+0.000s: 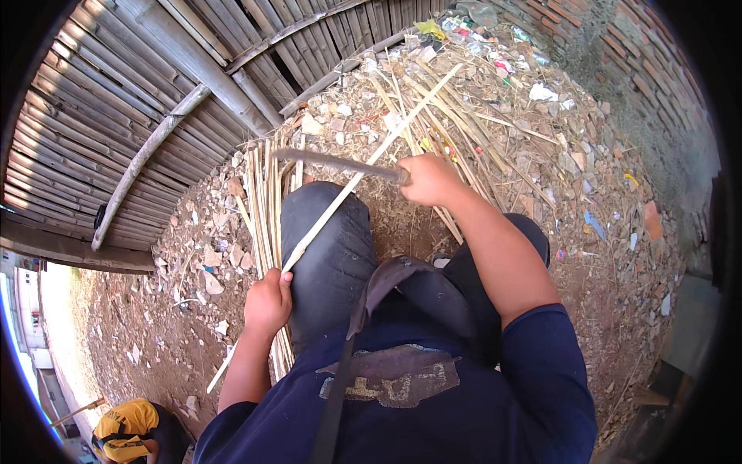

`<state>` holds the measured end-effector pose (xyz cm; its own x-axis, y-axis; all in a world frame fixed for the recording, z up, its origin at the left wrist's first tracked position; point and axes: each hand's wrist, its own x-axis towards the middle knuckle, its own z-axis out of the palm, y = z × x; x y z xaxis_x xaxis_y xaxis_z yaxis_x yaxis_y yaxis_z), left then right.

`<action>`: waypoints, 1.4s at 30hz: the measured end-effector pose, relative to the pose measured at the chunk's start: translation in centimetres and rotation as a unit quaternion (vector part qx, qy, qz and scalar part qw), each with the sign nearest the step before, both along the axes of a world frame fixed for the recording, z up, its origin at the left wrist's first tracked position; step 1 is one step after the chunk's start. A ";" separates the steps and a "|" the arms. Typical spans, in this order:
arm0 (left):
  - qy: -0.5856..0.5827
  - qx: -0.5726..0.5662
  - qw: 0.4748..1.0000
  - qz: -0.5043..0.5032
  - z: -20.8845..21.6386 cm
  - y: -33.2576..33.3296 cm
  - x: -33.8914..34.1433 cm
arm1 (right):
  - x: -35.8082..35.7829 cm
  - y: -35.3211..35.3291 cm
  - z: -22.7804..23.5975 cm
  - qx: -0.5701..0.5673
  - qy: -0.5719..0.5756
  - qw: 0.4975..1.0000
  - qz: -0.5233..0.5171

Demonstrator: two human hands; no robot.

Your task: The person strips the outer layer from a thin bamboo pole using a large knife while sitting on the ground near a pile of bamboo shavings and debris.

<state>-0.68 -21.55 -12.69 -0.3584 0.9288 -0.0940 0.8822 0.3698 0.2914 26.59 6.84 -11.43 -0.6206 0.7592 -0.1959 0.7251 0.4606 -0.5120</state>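
Observation:
My left hand is closed around the lower part of a long pale bamboo strip. The strip slants up and right across my dark-trousered knee, and its far end reaches over the ground. In my closed right hand is the handle of a machete, its long dark blade pointing left. The blade crosses the strip above the knee; whether the two touch, I cannot tell. A bundle of bamboo strips lies on the ground just left of that knee, partly hidden by my left hand and arm.
More bamboo pieces lie ahead on rubble-strewn ground. A bamboo-slat wall stands at the left, a brick wall at the right. Litter is heaped at the far end. Someone in a yellow shirt is at the lower left.

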 end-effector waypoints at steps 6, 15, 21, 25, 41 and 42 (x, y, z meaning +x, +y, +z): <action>-0.005 0.001 1.000 -0.023 0.8 0.5 -0.7 | 3.7 3.4 -1.2 -0.007 0.060 0.990 -0.129; -0.100 0.029 0.994 -0.028 -0.7 0.9 -1.0 | 1.1 2.2 -1.2 -0.125 0.024 0.992 0.004; -0.056 0.006 0.998 -0.042 0.4 -0.3 -1.4 | -0.9 -1.4 2.3 0.042 -0.048 0.997 0.054; -0.054 0.005 0.998 -0.004 0.9 1.0 -0.3 | 1.5 2.7 -1.6 -0.012 -0.013 1.000 -0.018; -0.129 -0.002 0.992 -0.003 0.2 0.2 -0.9 | 2.7 -0.8 2.8 0.219 -0.033 0.975 0.020; -0.131 -0.004 0.991 -0.001 0.0 0.2 -0.8 | 2.4 -1.3 2.3 0.228 -0.017 0.973 0.036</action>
<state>-1.50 -21.32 -12.66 -0.3180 0.9286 -0.1911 0.7780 0.3708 0.5071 28.98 5.56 -9.11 -0.6750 0.7264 0.1293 0.6951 0.6848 -0.2188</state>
